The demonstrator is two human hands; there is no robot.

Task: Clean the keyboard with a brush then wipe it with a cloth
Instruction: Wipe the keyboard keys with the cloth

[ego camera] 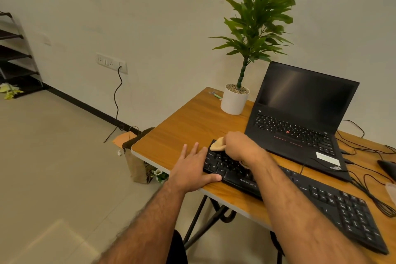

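A black keyboard (321, 197) lies along the front edge of the wooden table (188, 126). My right hand (240, 146) grips a tan cloth (217, 144) and presses it on the keyboard's far left corner. My left hand (192, 167) lies flat with straight fingers at the keyboard's left end, thumb along its front edge. No brush can be made out near my hands.
An open black laptop (300, 118) stands behind the keyboard. A potted plant (234, 100) sits at the table's back, with a small green item (217, 96) beside it. Cables (368, 188) and a dark mouse (387, 167) lie at the right. A paper bag (137, 165) stands on the floor.
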